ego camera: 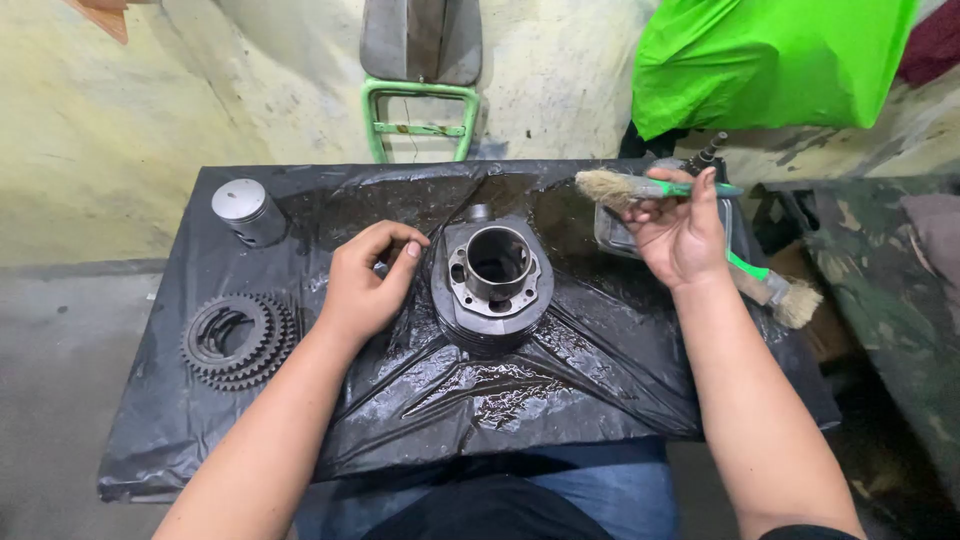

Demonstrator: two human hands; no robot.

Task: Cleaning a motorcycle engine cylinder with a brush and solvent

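Resting beside the engine cylinder [490, 283], left hand [365, 285] loosely curled, holding nothing; right hand [680, 235] grips a green-handled brush [640, 187] above wet black plastic sheet [500, 385].

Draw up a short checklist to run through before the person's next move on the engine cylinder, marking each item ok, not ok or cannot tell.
1. Left hand steadies the engine cylinder: ok, fingers rest against its side.
2. Right hand grips the green-handled brush: ok, bristles point left, above the sheet.
3. Cylinder bore faces up: ok.
4. Black plastic sheet covers the work surface: ok, wet and creased.
5. Piston and gears lie apart from the cylinder: ok.
6. Second brush secure at the edge: cannot tell.
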